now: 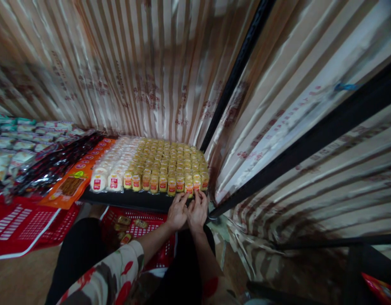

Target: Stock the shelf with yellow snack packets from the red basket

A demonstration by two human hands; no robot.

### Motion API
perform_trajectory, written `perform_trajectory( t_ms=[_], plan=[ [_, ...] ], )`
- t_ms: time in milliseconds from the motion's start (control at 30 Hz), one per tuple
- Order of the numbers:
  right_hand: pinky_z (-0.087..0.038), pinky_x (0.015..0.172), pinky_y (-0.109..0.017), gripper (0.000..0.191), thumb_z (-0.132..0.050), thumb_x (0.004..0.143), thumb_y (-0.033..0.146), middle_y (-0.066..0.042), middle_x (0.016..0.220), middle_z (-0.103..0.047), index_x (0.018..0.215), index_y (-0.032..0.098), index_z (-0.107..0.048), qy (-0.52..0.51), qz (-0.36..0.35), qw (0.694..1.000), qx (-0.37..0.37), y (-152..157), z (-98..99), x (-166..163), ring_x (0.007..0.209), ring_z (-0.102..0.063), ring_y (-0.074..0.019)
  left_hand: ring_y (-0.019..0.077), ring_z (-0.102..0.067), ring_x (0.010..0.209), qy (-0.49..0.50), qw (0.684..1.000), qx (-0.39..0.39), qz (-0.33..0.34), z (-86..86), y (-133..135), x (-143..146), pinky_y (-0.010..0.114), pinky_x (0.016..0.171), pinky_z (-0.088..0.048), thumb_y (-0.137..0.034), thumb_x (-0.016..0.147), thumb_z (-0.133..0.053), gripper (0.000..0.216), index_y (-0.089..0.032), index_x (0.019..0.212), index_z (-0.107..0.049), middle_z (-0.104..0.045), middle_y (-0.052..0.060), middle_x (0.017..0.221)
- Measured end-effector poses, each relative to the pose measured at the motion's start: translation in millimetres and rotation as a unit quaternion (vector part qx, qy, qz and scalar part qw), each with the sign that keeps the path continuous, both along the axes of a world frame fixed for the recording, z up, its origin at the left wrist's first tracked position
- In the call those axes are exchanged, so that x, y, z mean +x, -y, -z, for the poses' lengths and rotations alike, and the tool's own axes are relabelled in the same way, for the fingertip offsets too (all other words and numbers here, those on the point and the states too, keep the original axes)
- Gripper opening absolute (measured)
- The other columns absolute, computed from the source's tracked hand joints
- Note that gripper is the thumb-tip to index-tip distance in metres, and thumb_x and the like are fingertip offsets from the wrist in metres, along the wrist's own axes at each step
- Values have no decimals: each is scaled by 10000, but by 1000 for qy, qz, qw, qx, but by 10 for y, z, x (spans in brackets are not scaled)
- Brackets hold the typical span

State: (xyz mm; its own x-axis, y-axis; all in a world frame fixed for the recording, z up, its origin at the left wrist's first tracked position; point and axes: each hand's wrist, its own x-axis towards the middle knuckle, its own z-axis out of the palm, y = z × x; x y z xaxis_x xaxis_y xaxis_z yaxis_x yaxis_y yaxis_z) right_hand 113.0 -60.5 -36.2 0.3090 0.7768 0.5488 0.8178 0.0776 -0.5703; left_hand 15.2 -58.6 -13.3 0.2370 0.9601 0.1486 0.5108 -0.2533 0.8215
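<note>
Small yellow packets [166,165] stand on the black shelf [128,201]. At its right front edge, the left hand [178,213] and right hand [197,212] have fingers against them; whether clamped, I cannot tell. A red basket [143,232] sits below the shelf.

There's open air above the yellow packets [163,167] for reaching in across the front edge of the black shelf [128,200]. Black posts [297,151] bar both right corners, striped sheeting [144,59] closes the back edge, and a red basket [157,218] seems, in this dimness, to crowd the space below.
</note>
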Motion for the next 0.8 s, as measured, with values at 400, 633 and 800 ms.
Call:
perform_trajectory(
  t_ms=[400, 633, 800],
  plan=[
    [-480, 868, -389, 316, -364, 866, 228, -128, 1020, -597, 1085, 141, -575, -70, -74, 993, 50, 234, -135, -137, 952, -590, -198, 157, -544, 944, 34, 999, 39, -4, 150, 587, -546, 286, 862, -456, -80, 792, -354, 323, -171, 951, -619, -595, 66, 936],
    [-474, 854, -332, 287, -399, 856, 247, -87, 1000, -674, 1047, 181, -603, -123, -307, 926, -183, 588, 206, -892, 939, -624, -183, 149, -564, 1020, -218, 940, -256, -60, 577, 757, -1328, 237, 901, -407, -86, 808, -390, 300, -178, 958, -634, -610, 72, 1082],
    [-482, 676, -260, 244, -512, 689, 116, -32, 751, -707, 834, 212, -684, -105, -389, 837, -371, 626, 674, -1383, 713, -640, -178, 200, -627, 939, -280, 878, -379, -86, 860, 646, -1752, 251, 788, -457, -189, 786, -496, 207, -167, 909, -661, -683, 103, 939]
  ],
)
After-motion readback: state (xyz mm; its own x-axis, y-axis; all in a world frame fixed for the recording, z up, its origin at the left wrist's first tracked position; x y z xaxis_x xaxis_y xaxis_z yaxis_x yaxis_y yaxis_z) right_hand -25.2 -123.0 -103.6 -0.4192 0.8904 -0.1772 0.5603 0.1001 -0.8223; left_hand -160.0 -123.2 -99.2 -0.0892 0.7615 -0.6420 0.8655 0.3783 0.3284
